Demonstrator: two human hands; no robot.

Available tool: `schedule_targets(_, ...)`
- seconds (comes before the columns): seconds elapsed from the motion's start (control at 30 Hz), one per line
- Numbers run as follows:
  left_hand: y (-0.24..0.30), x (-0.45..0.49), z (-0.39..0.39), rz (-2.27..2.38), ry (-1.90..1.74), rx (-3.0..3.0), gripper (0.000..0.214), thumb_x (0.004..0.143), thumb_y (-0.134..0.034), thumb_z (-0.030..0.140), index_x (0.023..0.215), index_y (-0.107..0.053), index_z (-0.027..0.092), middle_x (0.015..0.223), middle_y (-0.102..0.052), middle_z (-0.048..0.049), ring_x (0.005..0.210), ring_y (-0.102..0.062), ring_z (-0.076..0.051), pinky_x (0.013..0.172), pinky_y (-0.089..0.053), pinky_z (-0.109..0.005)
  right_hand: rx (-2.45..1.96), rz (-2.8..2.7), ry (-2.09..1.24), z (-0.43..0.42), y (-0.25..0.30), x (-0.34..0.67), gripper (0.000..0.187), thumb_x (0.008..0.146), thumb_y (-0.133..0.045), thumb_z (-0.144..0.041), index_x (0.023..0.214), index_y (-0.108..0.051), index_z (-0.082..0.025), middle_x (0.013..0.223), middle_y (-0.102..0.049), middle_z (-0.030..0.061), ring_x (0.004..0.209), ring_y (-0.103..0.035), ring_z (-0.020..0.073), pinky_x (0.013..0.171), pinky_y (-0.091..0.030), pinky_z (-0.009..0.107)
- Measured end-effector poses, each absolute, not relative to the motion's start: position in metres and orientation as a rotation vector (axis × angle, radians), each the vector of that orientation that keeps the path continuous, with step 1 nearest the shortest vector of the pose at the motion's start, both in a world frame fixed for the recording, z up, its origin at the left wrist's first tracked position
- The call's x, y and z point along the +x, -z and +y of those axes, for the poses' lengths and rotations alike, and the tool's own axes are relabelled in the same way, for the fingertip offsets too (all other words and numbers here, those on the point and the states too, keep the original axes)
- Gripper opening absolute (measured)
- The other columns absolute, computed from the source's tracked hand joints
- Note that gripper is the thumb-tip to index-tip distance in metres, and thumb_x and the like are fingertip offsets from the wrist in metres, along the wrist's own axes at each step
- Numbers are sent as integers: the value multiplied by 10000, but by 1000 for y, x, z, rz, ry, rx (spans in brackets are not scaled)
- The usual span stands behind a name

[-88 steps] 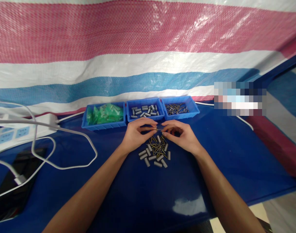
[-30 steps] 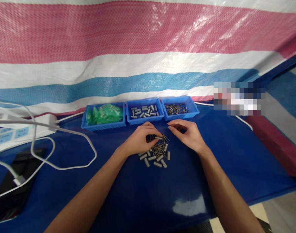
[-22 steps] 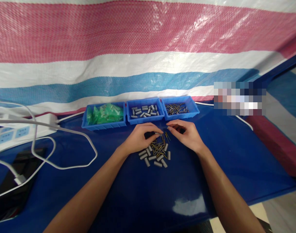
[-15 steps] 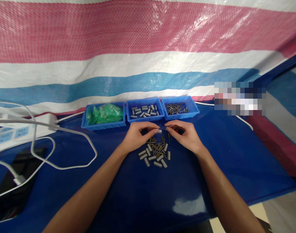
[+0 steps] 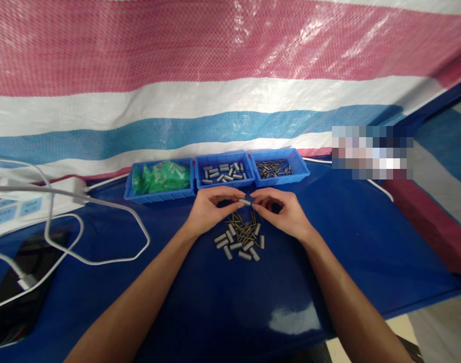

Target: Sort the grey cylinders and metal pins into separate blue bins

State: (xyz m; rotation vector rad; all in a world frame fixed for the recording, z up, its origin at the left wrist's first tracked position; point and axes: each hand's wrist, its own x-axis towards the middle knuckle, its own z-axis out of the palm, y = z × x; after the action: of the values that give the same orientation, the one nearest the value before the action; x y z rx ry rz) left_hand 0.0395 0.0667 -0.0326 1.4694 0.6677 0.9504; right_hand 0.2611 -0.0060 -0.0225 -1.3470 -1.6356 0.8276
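Observation:
Above the pile, my left hand [image 5: 214, 207] pinches a short grey cylinder-like piece [image 5: 244, 201] between thumb and fingers. My right hand [image 5: 281, 209] is closed in a pinch at the right end of that piece; anything between its fingertips is too small to make out. Below both hands, several thin brass-and-dark rods resembling drill bits [image 5: 246, 231] lie crossed in a heap on the blue table. Loose grey cylinder-like pieces [image 5: 236, 246] are scattered around the near side of the heap.
Three blue bins stand in a row behind my hands: one with green plastic bags [image 5: 162, 177], one with grey pieces [image 5: 223, 173], one with thin rods [image 5: 273, 169]. On the left are a power strip [image 5: 37, 204], white cables [image 5: 97, 262] and a dark flat device [image 5: 29, 282].
My right hand has moved left, closing the gap to my left hand. The grey piece now shows more fully between the fingertips of both hands.

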Motion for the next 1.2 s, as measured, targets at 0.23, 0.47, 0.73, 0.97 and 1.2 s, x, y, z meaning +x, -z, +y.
schedule_targets(0.23, 31, 39, 65, 705, -938, 1449, 229, 760, -928, 335, 886, -854, 159, 915, -842, -94, 814, -811, -221, 797, -682, -307, -1291, -1617, -898, -7, 24, 254, 277, 883, -817, -381, 1109, -747, -237, 967, -810, 44, 711, -696, 165, 655, -557, 304)
schedule_targets(0.47, 28, 39, 65, 732, -955, 1457, 272, 755, -930, 391, 851, -847, 150, 872, -837, -93, 766, -793, -212, 748, -666, -293, -1265, -1457, -909, -6, 21, 240, 202, 891, -821, -410, 991, -787, -238, 909, -803, 38, 732, -717, 177, 655, -566, 309)
schedule_targets(0.73, 36, 40, 66, 818, -985, 1535, 381, 965, -704, 480, 811, -809, 147, 728, -797, -67, 639, -749, -171, 644, -627, -257, -1243, -1235, -716, 15, 24, 234, 225, 879, -815, -468, 998, -798, -278, 1088, -796, 56, 882, -738, 217, 786, -631, 387)
schedule_targets(0.97, 28, 38, 64, 740, -927, 1974, 232, 993, -639, 286, 904, -820, 171, 897, -833, -67, 791, -776, -190, 769, -606, -286, -1263, -1367, -789, 19, 12, 233, 403, 947, -736, -410, 1341, -726, -326, 1312, -758, 62, 849, -711, 194, 787, -625, 386)
schedule_targets(1.2, 24, 40, 60, 411, -730, 2344, 327, 975, -606, 186, 1248, -781, 225, 1300, -773, -84, 1324, -626, -298, 1140, -528, -480, -1454, -1367, -592, -2, 8, 260, 224, 990, -674, -399, 1120, -778, -250, 903, -785, 36, 653, -658, 165, 643, -539, 321)
